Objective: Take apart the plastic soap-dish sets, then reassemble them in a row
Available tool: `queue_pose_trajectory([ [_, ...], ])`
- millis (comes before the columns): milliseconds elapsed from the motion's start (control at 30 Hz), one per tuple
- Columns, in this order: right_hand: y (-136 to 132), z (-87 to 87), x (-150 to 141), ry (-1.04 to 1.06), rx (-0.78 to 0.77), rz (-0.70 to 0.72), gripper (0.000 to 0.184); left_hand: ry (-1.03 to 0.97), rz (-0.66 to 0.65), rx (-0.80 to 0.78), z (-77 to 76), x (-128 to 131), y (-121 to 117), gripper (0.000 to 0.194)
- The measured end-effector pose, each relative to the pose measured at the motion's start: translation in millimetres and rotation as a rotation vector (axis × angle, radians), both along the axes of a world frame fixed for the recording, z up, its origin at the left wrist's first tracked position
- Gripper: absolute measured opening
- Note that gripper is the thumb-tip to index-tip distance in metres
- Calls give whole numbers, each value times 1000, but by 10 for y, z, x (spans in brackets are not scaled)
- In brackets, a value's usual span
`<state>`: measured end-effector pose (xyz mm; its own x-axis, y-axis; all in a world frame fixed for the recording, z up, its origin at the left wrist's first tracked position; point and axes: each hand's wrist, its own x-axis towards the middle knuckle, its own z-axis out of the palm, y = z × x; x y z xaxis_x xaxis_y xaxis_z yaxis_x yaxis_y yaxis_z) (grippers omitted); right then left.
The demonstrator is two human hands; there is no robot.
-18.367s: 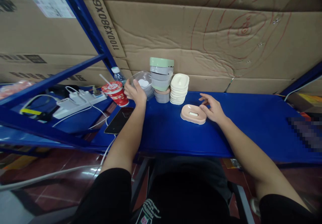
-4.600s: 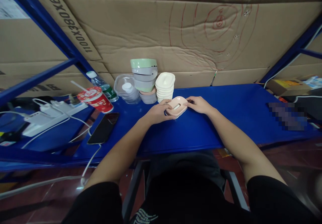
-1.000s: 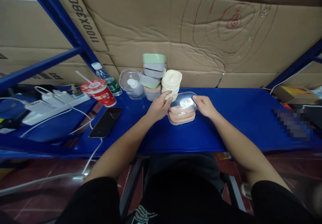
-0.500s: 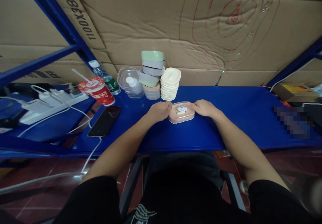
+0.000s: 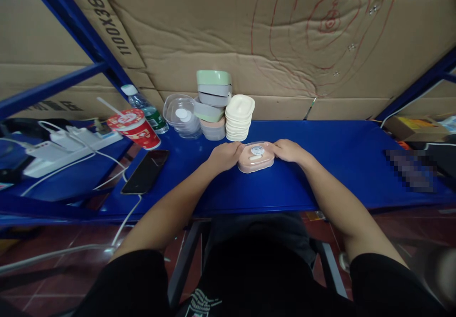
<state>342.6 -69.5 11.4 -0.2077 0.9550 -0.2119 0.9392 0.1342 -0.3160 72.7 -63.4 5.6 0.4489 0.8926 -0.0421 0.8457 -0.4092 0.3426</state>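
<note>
A pink oval soap dish (image 5: 255, 166) rests on the blue table, a clear plastic lid with a round white sticker (image 5: 257, 151) lying over its top. At its left end my left hand (image 5: 225, 156) is closed, thumb and fingers against the edge of the lid and dish. My right hand (image 5: 288, 151) grips the opposite end with the thumb on the lid's rim. Some fingertips of both hands are hidden. Just behind stands a stack of cream trays (image 5: 239, 117). To its left rise stacked grey and green boxes (image 5: 213, 94) and nested clear lids (image 5: 183, 117).
A red paper cup with a straw (image 5: 137, 129), a water bottle (image 5: 146, 110) and a black phone (image 5: 145, 171) are on the left. Beyond the blue frame lies a white power strip (image 5: 71, 151) with cables. Cardboard (image 5: 199, 32) backs the blue table (image 5: 342, 165).
The clear lid, tilted in my hands above the pink dish a second ago, has come down over it. Over the last half second the hands have stayed at its ends.
</note>
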Motion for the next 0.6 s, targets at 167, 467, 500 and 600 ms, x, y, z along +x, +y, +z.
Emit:
queue_pose_trajectory([
  [167, -5, -9, -5, -27, 29, -5, 93, -15, -24, 16, -47, -4, 25, 53],
  [467, -148, 86, -68, -23, 574, -110, 52, -49, -27, -17, -10, 59, -27, 59],
  [500, -183, 99, -108, 16, 616, -39, 50, -46, -32, -16, -12, 64, -30, 61],
  [600, -261, 104, -235, 122, 556, 298, 48, -45, -43, 4, -26, 53, -18, 60],
])
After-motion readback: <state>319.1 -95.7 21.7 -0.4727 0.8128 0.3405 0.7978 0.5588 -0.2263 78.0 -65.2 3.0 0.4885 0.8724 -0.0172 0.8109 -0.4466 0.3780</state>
